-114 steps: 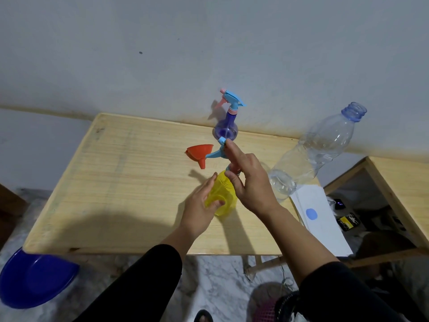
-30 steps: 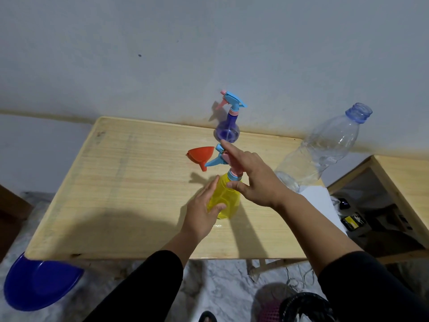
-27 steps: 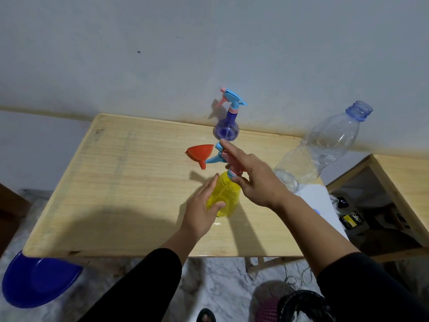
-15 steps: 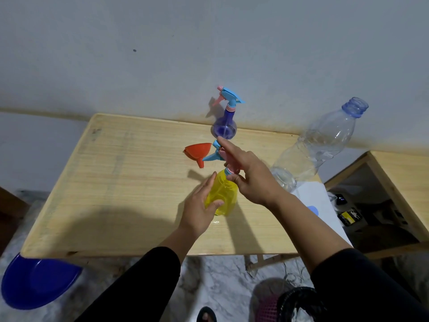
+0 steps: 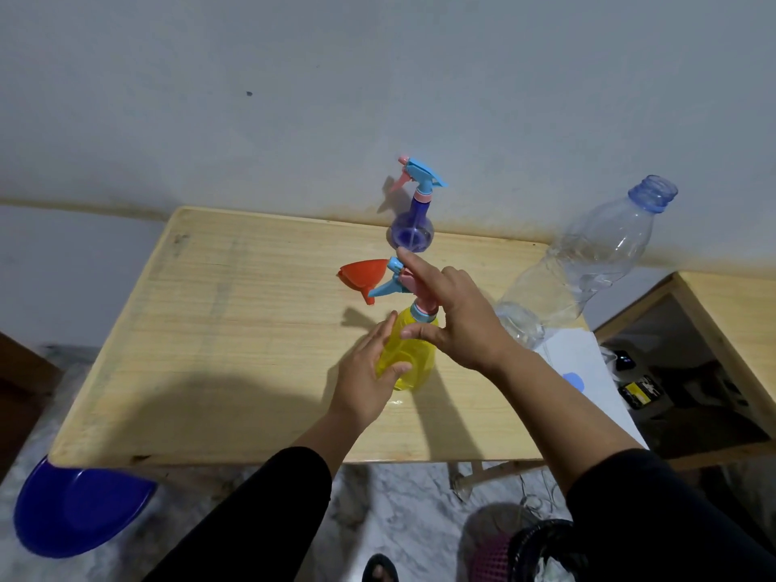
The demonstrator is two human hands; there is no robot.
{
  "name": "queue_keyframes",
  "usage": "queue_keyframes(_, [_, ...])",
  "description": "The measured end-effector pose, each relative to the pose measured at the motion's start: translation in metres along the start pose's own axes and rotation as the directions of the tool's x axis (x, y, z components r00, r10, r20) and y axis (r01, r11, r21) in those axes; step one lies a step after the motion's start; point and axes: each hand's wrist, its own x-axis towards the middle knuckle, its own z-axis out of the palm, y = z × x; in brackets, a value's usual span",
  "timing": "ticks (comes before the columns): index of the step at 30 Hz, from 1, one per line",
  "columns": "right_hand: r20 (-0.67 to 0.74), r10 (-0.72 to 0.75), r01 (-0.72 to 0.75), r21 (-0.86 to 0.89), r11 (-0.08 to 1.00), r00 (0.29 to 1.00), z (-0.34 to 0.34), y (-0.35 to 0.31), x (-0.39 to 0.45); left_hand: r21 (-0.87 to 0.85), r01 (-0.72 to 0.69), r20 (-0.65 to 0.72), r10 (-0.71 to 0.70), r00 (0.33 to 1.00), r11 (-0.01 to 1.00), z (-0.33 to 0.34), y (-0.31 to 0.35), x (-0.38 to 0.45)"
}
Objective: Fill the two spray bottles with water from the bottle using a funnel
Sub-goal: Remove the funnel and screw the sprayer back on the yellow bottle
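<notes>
Hands work a translucent yellow spray bottle (image 5: 405, 359) standing near the wooden table's (image 5: 235, 338) front edge; left hand (image 5: 369, 371) grips its round body; right hand (image 5: 457, 321) pinches the blue-and-pink trigger head (image 5: 397, 281). Behind stand a red funnel (image 5: 363, 279) and purple spray bottle (image 5: 411, 233); a clear uncapped water bottle (image 5: 588, 262) stands rightward.

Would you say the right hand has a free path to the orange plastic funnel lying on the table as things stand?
Probably yes, once it lets go: the right hand is on the yellow spray bottle's trigger head, and the orange plastic funnel lies just beyond, with bare wooden table around it.
</notes>
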Motion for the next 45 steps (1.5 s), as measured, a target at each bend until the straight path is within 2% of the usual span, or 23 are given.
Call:
queue_keyframes(3, [0.066, -0.001, 0.000, 0.016, 1.000, 0.998, -0.010, -0.004, -0.003, 0.031, -0.006, 0.016, 0.006, 1.000, 1.000, 0.001, -0.001, 0.001])
queue_keyframes(8, [-0.027, 0.055, -0.055, -0.007, 0.998, 0.998, 0.001, -0.007, 0.000, 0.009, 0.005, 0.002, -0.005, 1.000, 1.000, 0.001, 0.000, 0.001])
queue_keyframes(12, [0.085, 0.046, -0.049, 0.029, 0.998, 0.995, -0.011, -0.009, -0.003, 0.047, -0.018, 0.022, 0.016, 1.000, 0.999, 0.001, -0.001, 0.001])
queue_keyframes(16, [0.001, 0.080, -0.080, 0.047, 0.996, 0.997, -0.007, -0.014, -0.002, 0.045, -0.014, 0.020, 0.013, 1.000, 0.999, 0.001, -0.002, 0.002])
queue_keyframes(20, [0.028, 0.073, -0.074, 0.037, 0.997, 0.997, -0.010, -0.012, -0.003, 0.033, -0.012, 0.029, 0.011, 1.000, 0.999, 0.000, 0.001, 0.002])
queue_keyframes(24, [0.021, 0.125, -0.126, 0.221, 0.967, 0.992, -0.012, -0.010, -0.005, 0.020, -0.008, 0.017, 0.008, 1.000, 1.000, 0.000, 0.001, 0.002])
queue_keyframes(29, [-0.031, 0.202, -0.166, 0.461, 0.872, 0.979, -0.006, -0.006, -0.010, 0.007, -0.003, 0.017, 0.003, 1.000, 1.000, 0.000, -0.001, 0.001])
queue_keyframes(33, [-0.049, 0.197, -0.147, 0.498, 0.854, 0.979, -0.007, -0.013, -0.005, -0.135, 0.058, 0.081, -0.047, 0.996, 0.989, 0.000, 0.006, -0.001])
queue_keyframes(38, [-0.124, 0.139, -0.061, 0.490, 0.869, 0.982, -0.022, -0.031, 0.019, -0.218, 0.053, 0.141, -0.022, 0.990, 0.974, -0.003, 0.032, 0.008])
queue_keyframes(43, [-0.124, 0.099, -0.010, 0.575, 0.818, 0.987, -0.032, -0.038, 0.035, -0.217, 0.066, 0.160, -0.031, 0.987, 0.974, -0.018, 0.050, 0.006])
queue_keyframes(45, [-0.110, 0.117, -0.026, 0.611, 0.791, 0.987, -0.032, -0.035, 0.039, -0.127, 0.048, 0.117, -0.033, 0.993, 0.991, -0.031, 0.046, 0.002])
